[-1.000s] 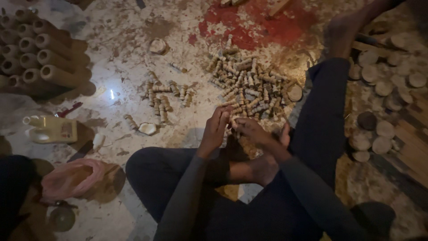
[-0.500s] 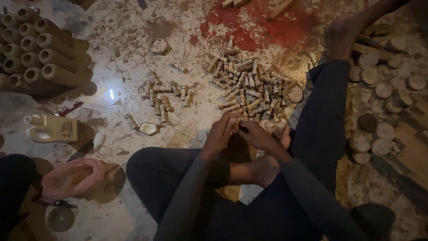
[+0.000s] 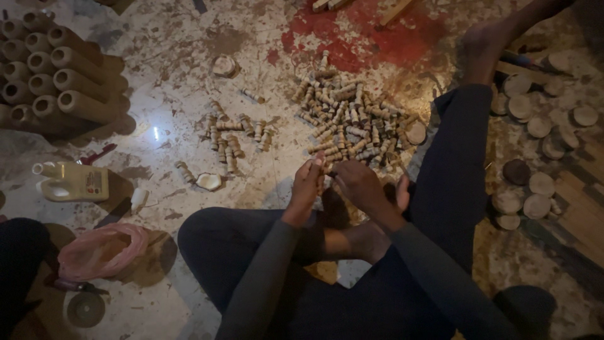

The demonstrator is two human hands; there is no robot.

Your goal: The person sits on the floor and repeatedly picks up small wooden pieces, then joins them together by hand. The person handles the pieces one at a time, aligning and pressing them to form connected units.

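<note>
Fingers of the left hand [image 3: 308, 184] and right hand [image 3: 355, 184] pinch one small wooden peg [image 3: 324, 171] between them, peg pile [image 3: 352, 119] just beyond.

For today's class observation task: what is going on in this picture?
A person sits on a stained floor, one leg folded and one stretched out. The left hand and right hand meet over a small turned wooden piece pinched between the fingers. Ahead lie a big pile of similar pieces and a smaller group. Stacked tubes sit far left, wooden discs on the right.
</note>
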